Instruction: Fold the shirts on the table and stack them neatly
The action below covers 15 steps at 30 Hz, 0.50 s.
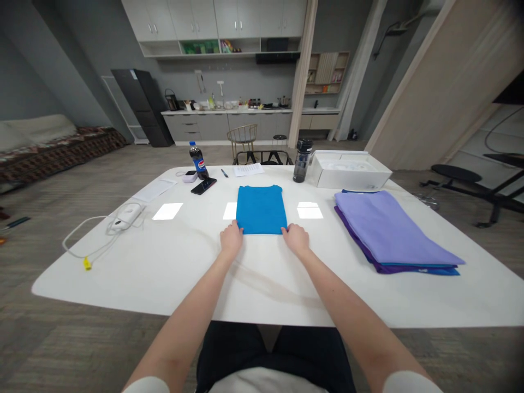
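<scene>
A blue T-shirt [262, 210], folded into a neat near-rectangle, lies flat in the middle of the white table. Its neckline edge faces away from me. My left hand [232, 240] pinches the near left corner, thumb and fingers closed on the cloth. At the near right corner, my right hand [296, 239] grips the same T-shirt in the same way. To the right rests a stack of flat cloth, with a lilac piece [391, 226] on top and purple and blue layers showing beneath it.
Along the far side of the table [164, 273] stand a cola bottle [198, 161], a dark drinking bottle [302, 161] and a white box [350, 170]. A phone [203, 186] and papers [249, 170] lie nearby. On the left sits a white power strip [126, 216] with its cable.
</scene>
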Motion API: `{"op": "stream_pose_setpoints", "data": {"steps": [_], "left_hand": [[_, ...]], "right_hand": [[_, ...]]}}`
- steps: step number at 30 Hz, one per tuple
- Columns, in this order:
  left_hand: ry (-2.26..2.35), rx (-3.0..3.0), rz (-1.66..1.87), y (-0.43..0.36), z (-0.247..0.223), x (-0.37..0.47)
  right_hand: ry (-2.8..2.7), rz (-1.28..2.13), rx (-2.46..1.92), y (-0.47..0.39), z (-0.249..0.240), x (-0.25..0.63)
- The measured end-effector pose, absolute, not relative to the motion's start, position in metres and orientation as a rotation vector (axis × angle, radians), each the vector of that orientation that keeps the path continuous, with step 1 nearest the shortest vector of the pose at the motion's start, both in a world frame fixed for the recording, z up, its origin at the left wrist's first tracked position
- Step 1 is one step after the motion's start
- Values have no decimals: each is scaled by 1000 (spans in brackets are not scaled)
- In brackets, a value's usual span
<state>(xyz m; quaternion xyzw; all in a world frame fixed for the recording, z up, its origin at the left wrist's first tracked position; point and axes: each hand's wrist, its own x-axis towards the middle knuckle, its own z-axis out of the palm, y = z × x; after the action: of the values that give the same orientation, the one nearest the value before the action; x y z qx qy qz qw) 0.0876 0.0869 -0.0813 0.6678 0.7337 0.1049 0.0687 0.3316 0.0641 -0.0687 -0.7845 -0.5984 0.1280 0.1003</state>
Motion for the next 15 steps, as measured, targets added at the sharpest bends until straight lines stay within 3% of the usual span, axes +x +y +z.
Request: {"op": "stream_pose_setpoints", "data": {"steps": [5, 15], "left_hand": [[2051, 1984, 291, 68, -70, 81], [1552, 1979, 219, -70, -57, 35]], "right_hand": [[-1833, 571, -2303, 50, -54, 338], [-2219, 1078, -1920, -86, -51, 386]]}}
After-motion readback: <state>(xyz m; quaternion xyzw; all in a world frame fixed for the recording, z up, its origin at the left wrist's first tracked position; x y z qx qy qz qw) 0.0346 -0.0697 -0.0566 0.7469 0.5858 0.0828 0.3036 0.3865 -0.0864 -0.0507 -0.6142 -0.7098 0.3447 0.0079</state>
